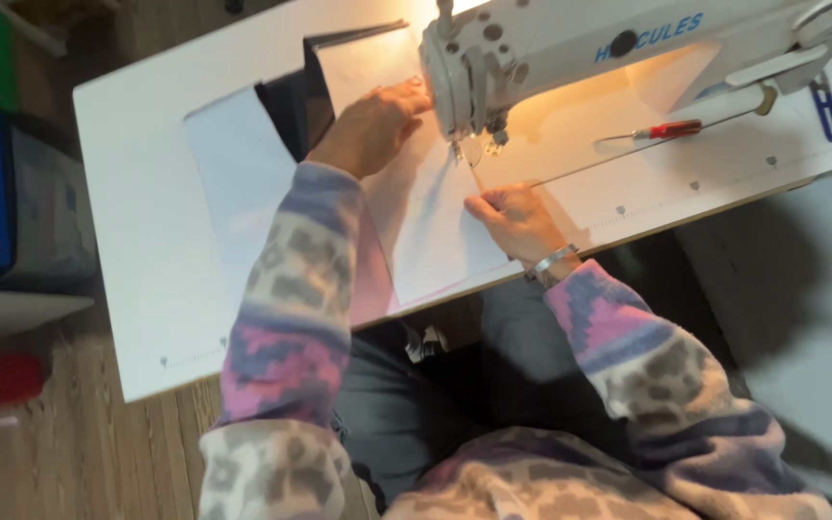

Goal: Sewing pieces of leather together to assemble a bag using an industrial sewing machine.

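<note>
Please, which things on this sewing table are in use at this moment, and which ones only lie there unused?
In use:
- white fabric piece, flat under both hands
- sewing machine, its needle over the fabric
- left hand and right hand, both pressing on the fabric

Lying about:
- red-handled screwdriver on the table
- dark fabric piece behind the left hand

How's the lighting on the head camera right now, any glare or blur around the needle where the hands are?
Head view: the sewing machine lamp throws warm glare onto the white table under its arm, washing out the spot by the needle; the pale fabric between the left hand and right hand reads soft and low in contrast; floor and lap lie in shadow; the near sleeves are slightly blurred.
</note>
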